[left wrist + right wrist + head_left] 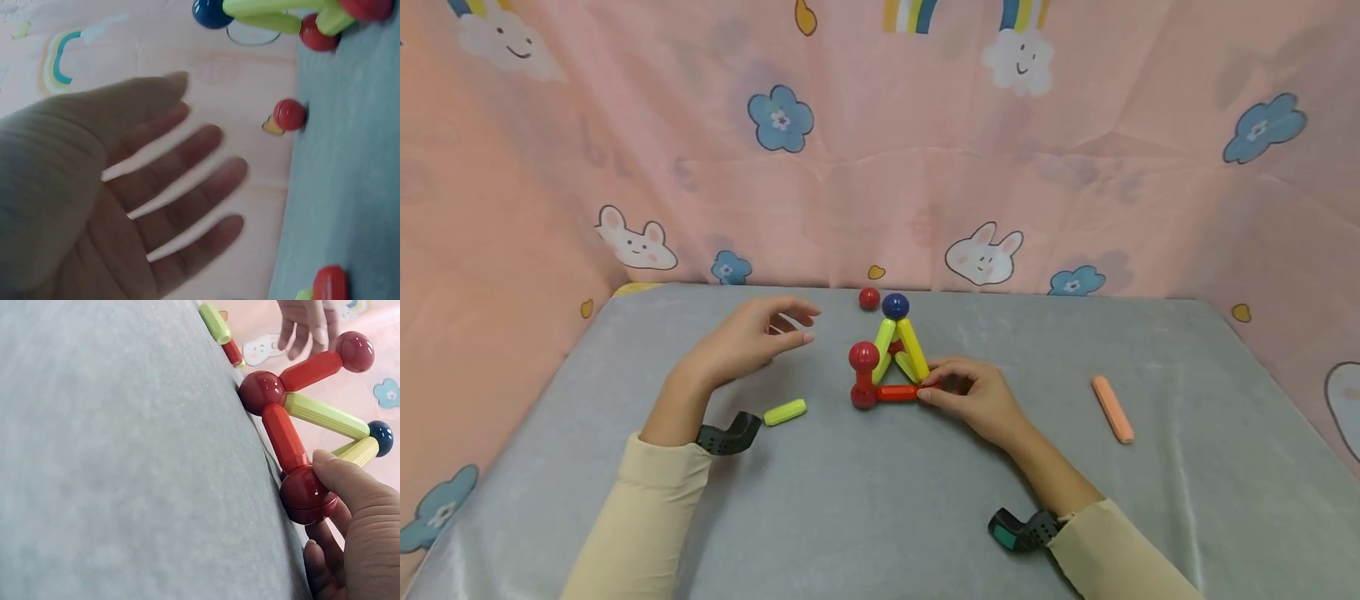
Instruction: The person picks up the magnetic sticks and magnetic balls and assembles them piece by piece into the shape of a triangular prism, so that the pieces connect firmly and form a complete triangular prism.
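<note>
A magnetic ball-and-stick frame stands mid-table. At its peak sits a blue ball (896,306), with a yellow-green stick (884,337) and a yellow stick (913,350) sloping down from it. A red stick (898,393) forms the front base edge. From the left red corner ball (863,396) rises a short red stick (310,370), topped by another red ball (864,357). My right hand (973,396) pinches the right corner's red ball (307,495) between thumb and fingers. Left of the frame, my left hand (748,340) hovers with fingers spread, holding nothing.
A loose red ball (869,298) lies behind the frame. Near the left wrist is a yellow-green stick (785,412); an orange stick (1112,408) lies far right. Another red stick (330,286) shows in the left wrist view. A pink printed curtain (880,192) borders the table's back.
</note>
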`<control>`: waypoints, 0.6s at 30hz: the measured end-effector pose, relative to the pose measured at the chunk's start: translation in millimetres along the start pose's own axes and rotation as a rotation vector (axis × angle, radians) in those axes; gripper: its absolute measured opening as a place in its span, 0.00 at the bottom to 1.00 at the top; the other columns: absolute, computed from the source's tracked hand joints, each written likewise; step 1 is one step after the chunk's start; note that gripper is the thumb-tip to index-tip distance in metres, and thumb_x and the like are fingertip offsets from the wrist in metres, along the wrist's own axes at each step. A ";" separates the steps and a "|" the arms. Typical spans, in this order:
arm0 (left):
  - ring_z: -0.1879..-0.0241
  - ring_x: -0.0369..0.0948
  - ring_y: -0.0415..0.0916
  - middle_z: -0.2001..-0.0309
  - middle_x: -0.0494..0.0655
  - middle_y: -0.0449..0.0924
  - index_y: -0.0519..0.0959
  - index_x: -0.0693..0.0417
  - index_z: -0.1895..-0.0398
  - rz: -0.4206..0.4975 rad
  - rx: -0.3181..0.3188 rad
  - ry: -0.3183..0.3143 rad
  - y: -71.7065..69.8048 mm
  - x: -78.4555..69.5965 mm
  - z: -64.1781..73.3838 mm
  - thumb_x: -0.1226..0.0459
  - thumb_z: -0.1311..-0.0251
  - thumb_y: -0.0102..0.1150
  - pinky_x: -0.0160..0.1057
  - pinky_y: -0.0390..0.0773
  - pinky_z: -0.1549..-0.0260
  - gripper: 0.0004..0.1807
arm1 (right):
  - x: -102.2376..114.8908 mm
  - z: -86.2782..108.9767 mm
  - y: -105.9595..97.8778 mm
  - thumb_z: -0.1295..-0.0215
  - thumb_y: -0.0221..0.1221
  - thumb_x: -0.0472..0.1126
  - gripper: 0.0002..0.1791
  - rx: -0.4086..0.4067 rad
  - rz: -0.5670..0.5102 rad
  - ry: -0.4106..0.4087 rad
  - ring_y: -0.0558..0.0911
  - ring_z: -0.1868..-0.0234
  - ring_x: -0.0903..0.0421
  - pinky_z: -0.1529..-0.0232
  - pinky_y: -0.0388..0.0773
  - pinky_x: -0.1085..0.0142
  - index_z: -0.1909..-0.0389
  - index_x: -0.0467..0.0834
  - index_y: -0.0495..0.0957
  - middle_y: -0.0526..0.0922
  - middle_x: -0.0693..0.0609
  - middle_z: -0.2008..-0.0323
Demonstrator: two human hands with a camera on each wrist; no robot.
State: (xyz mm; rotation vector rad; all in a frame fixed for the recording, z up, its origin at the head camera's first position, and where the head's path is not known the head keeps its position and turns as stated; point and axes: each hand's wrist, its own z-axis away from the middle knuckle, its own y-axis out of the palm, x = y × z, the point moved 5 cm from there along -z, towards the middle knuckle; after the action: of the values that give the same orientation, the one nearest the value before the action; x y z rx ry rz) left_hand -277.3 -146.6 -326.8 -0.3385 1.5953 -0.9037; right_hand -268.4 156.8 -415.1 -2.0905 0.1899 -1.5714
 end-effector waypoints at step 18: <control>0.49 0.47 0.82 0.45 0.50 0.83 0.80 0.50 0.44 0.015 0.127 0.117 38.6 -15.1 -0.9 0.65 0.43 0.72 0.47 0.83 0.47 0.22 | 13.6 0.3 -30.8 0.38 0.70 0.47 0.18 0.151 0.170 0.078 0.82 0.46 0.50 0.44 0.82 0.55 0.49 0.47 0.84 0.84 0.48 0.43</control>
State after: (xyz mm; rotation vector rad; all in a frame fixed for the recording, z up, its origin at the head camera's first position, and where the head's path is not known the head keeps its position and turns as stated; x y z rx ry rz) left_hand -264.1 -111.0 -343.5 -0.1876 1.6356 -1.0239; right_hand -269.6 177.7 -388.9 -1.8488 0.2608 -1.5172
